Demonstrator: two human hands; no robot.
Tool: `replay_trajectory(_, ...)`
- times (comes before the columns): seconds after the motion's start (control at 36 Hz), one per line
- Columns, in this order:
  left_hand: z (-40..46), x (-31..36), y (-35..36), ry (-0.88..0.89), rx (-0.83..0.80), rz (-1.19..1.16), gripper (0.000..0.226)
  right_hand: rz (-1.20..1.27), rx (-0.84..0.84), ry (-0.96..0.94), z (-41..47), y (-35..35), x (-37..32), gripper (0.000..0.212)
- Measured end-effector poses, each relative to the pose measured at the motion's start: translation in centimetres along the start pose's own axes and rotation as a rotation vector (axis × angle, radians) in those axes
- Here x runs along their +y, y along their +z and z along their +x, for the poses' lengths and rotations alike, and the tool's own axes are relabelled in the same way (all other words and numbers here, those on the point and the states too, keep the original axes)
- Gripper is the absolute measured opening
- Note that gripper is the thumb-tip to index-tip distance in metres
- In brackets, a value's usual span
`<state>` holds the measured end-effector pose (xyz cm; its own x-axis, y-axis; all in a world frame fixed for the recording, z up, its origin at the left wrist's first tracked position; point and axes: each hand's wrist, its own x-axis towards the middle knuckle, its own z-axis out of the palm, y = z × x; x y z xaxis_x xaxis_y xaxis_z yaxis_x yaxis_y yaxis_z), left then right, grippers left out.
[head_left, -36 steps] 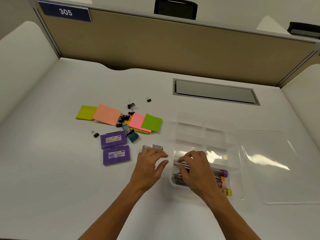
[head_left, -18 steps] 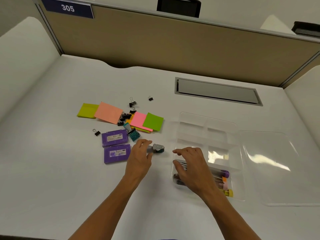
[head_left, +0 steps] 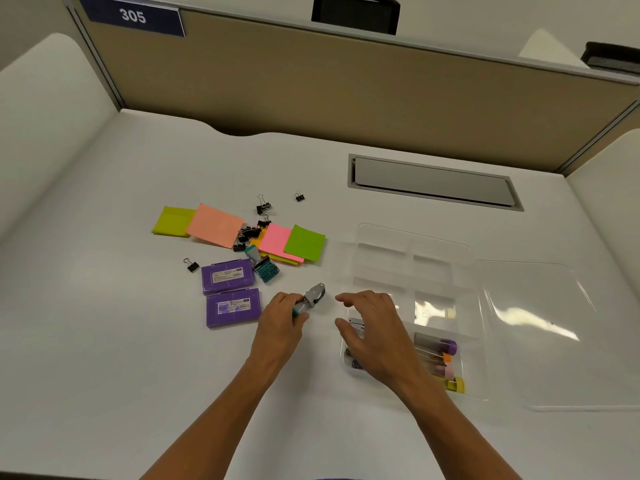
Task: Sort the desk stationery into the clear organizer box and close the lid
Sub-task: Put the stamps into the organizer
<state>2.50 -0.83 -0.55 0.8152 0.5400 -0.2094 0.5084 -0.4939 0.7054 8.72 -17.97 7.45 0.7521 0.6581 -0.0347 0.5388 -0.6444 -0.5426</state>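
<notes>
Left hand (head_left: 282, 322): fingers curled round the teal handle of a small stapler (head_left: 311, 298), whose metal head points up and away from the hand, toward the right hand. Whether the stapler touches the desk (head_left: 104, 341) cannot be told.

Right hand (head_left: 372, 332): fingers spread and loosely arched, holding nothing, poised over the near left corner of the clear box (head_left: 412, 296). Thumb and forefinger point toward the stapler, with a gap between them and its head.

Under and just right of the right hand, the box's near compartment holds markers (head_left: 438, 356) lying side by side, with purple, orange, pink and yellow caps at their right ends. A metal item shows beneath the palm; its identity cannot be told. The compartments beyond the right hand appear to hold nothing. The lid (head_left: 554, 334) lies flat, right of the box and touching its right edge.

Left of the left hand: two purple cases (head_left: 230, 292), one just beyond the other. Beyond that hand: a teal stamp (head_left: 263, 266), then a scatter of sticky notes (head_left: 277, 240) in green, pink, orange and yellow, with black binder clips (head_left: 249, 233) among them. One clip (head_left: 191, 265) lies apart, left of the cases; two more lie beyond the notes.

Farthest: a grey hatch (head_left: 433, 181) set in the desk, beyond the box, and a partition bearing a plate (head_left: 133, 16) marked 305.
</notes>
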Motion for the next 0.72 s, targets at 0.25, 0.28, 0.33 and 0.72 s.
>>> replay_trajectory(0.25, -0.8, 1.8, -2.2, -0.105, 0.11, -0.35, 0.03, 0.063, -0.03, -0.036, 0.3, 0.5, -1.7, 0.051)
replay_trajectory(0.28, -0.9, 2.1, -2.4, -0.12, 0.11, -0.388, 0.03, 0.055, -0.021, -0.04, 0.3, 0.5, -1.8, 0.056)
replay_trajectory(0.33, -1.0, 2.6, -2.7, -0.14, 0.075, -0.448, 0.029, 0.024, -0.012, -0.037, 0.5, 0.5, -2.2, 0.065)
replay_trajectory(0.72, -2.5, 4.8, -3.6, 0.013, -0.177, -0.615, 0.027, 0.009, -0.052, -0.073, 0.1, 0.6, -1.8, 0.053)
